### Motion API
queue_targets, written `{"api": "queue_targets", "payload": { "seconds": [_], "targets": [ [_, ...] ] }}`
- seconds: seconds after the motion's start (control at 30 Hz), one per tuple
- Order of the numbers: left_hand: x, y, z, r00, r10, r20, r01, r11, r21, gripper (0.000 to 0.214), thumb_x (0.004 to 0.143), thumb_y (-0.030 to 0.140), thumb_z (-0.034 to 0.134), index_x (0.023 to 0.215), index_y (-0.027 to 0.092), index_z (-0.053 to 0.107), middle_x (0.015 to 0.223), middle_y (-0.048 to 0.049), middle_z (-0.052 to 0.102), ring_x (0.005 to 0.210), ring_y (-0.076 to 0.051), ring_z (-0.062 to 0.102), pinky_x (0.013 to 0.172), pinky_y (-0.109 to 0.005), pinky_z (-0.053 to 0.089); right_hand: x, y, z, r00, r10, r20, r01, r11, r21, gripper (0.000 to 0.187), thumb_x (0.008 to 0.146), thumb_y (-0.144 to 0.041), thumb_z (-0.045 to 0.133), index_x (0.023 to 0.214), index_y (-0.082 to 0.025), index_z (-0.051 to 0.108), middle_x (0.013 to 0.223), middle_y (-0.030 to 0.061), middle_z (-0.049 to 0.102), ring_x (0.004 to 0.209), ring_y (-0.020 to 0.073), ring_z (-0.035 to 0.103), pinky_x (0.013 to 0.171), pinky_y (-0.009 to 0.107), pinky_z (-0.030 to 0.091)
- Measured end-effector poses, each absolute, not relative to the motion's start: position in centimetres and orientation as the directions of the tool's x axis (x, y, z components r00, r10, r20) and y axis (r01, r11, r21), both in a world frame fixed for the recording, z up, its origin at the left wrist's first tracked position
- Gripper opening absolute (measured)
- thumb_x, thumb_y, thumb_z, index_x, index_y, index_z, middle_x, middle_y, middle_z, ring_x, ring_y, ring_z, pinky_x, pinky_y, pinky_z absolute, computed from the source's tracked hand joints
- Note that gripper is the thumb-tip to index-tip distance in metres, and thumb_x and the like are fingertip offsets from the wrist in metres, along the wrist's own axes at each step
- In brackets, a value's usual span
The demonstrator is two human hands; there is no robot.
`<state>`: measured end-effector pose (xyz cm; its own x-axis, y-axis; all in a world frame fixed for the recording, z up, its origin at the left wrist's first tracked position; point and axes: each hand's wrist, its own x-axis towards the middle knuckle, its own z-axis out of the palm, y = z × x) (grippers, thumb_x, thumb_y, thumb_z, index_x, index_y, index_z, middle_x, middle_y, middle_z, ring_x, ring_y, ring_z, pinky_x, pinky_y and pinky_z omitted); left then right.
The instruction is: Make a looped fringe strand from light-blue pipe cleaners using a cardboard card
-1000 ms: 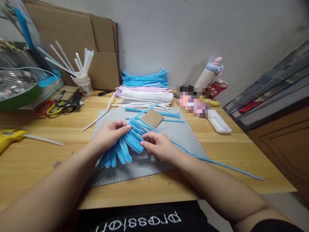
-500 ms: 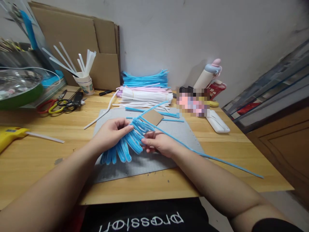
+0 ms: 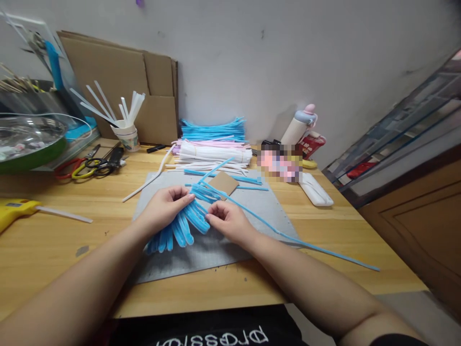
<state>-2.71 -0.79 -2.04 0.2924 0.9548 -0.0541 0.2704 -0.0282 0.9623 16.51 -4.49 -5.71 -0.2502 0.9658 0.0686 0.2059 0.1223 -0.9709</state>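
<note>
A fan of looped blue pipe cleaners [image 3: 182,229] is held over a grey mat [image 3: 259,221]. My left hand [image 3: 163,207] is closed around its gathered upper part, thumb on top. Against the right side of the fan, my right hand [image 3: 230,222] pinches the edge of a loop between thumb and fingertips. From the gathered end, one short blue end points up, and a long blue stem [image 3: 324,250] runs right past my right forearm. A small square of brown cardboard [image 3: 224,185] and loose blue pipe cleaners [image 3: 248,179] lie behind on the mat.
Bundles of blue [image 3: 212,129] and white pipe cleaners [image 3: 216,153] lie at the back. Left are scissors [image 3: 81,168], a yellow glue gun [image 3: 16,211] and a cup of white sticks [image 3: 127,137]. A bottle [image 3: 297,126] and a white case [image 3: 316,190] stand right.
My right hand has shifted from beneath the loops up to their right edge, its fingers now drawn together in a pinch. My left hand keeps its hold. The camera view has tilted slightly.
</note>
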Motion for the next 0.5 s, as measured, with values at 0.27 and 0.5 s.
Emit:
{"api": "queue_targets", "payload": {
  "seconds": [0.27,0.5],
  "targets": [
    [-2.9,-0.9,-1.8,0.226,0.973,0.037,0.391,-0.125,0.912,0.029,0.073,0.045,0.063,0.067,0.017,0.058,0.062,0.0021,0.054,0.056,-0.012,0.047,0.051,-0.020,0.038,16.1,-4.3,-5.1,-0.377,0.901,-0.214,0.104,-0.188,-0.977,0.028,0.071,-0.040,0.067,0.068,-0.018,0.051,0.055,-0.0046,0.055,0.043,0.0071,0.048,0.042,0.020,0.037],
    [-3.1,-0.8,-1.8,0.306,0.952,-0.004,0.434,-0.136,0.891,0.031,0.078,0.046,0.060,0.068,0.017,0.059,0.061,0.0023,0.054,0.057,-0.011,0.047,0.051,-0.020,0.039,15.8,-4.4,-6.1,-0.386,0.900,-0.202,-0.057,-0.242,-0.969,0.034,0.064,-0.040,0.075,0.070,-0.017,0.051,0.055,-0.0048,0.059,0.048,0.0074,0.054,0.049,0.021,0.044]
  ]
}}
